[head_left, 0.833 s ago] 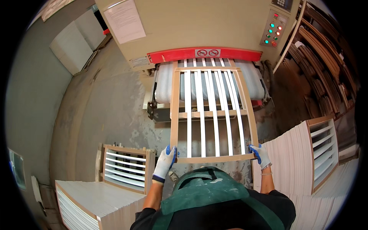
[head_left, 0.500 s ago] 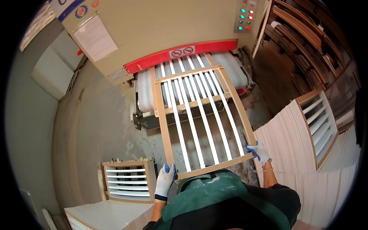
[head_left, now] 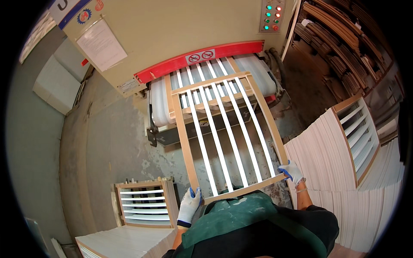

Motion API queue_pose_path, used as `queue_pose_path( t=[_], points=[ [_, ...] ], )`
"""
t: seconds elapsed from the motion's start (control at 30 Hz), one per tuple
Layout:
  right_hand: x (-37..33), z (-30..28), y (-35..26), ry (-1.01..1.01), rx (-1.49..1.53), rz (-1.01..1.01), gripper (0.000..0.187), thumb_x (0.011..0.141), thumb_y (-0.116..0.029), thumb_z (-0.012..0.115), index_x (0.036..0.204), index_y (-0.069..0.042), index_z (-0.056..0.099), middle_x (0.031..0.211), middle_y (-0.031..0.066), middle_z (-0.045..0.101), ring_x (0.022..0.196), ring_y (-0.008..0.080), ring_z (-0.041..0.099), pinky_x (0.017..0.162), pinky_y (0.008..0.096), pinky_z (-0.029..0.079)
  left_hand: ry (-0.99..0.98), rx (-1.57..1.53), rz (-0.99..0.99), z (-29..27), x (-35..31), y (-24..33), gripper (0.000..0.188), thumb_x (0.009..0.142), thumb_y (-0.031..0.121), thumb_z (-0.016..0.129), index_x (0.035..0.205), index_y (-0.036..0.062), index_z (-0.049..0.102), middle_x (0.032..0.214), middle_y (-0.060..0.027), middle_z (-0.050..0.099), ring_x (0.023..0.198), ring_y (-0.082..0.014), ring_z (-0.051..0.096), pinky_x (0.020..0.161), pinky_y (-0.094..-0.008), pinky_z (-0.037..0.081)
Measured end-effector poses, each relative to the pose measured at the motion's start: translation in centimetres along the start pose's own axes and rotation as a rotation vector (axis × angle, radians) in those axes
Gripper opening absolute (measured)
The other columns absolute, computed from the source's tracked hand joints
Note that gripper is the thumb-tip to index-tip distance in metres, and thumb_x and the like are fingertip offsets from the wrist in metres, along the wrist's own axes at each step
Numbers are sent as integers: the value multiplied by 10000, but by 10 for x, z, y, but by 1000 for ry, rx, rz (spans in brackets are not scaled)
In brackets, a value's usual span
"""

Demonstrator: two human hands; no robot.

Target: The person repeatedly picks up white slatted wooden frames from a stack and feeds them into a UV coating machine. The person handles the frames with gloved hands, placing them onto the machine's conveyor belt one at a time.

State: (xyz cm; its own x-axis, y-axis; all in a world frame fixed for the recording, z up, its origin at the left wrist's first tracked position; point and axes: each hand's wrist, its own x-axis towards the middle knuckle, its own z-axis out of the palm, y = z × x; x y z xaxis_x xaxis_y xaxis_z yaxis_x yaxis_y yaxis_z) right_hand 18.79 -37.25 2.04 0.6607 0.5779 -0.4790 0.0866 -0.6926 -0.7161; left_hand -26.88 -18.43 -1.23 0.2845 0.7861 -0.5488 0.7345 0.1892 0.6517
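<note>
With both hands I hold a slatted frame with tan rails and white slats, its near rail close to my green apron. My left hand, in a white glove with blue fingertips, is closed on its near left corner. My right hand, gloved alike, grips the near right corner. The far end of this frame overlaps a second slatted frame, which lies on a conveyor belt and runs in beneath the red bar of a beige machine.
Stacked pale panels stand at right, with a slatted frame against them. Another stack and slatted frame are at lower left. A lit button panel is on the machine. Shelves of brown strips stand far right.
The frame on the belt has slid farther under the red bar, away from me. My hands keep their grip on the held frame, the left slightly lower in the picture.
</note>
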Motion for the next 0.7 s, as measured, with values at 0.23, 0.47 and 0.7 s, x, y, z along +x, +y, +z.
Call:
queue_pose_path(
  t=[0.23, 0.47, 0.7],
  points=[
    [3, 4, 17, 10, 65, 20, 289, 784, -220, 745, 924, 23, 675, 665, 55, 609, 540, 138, 578, 481, 303, 501, -5, 51, 16, -5, -8, 13, 598, 988, 529, 479, 1299, 24, 560, 1250, -283, 614, 1195, -423, 575, 1020, -469, 447],
    [8, 5, 20, 30, 37, 35, 291, 762, -227, 766, 911, 0, 662, 686, 62, 612, 546, 146, 592, 456, 316, 509, 18, 5, 64, -1, -8, 10, 544, 989, 491, 507, 1292, 43, 568, 1229, -278, 627, 1168, -429, 590, 1003, -473, 459],
    [8, 11, 16, 25, 65, 74, 266, 799, -198, 756, 977, -30, 654, 650, 20, 591, 498, 118, 552, 434, 280, 482, -4, 24, 31, 2, -6, 7, 542, 989, 494, 496, 1262, 34, 582, 1231, -298, 618, 1164, -435, 590, 992, -485, 457]
  ],
)
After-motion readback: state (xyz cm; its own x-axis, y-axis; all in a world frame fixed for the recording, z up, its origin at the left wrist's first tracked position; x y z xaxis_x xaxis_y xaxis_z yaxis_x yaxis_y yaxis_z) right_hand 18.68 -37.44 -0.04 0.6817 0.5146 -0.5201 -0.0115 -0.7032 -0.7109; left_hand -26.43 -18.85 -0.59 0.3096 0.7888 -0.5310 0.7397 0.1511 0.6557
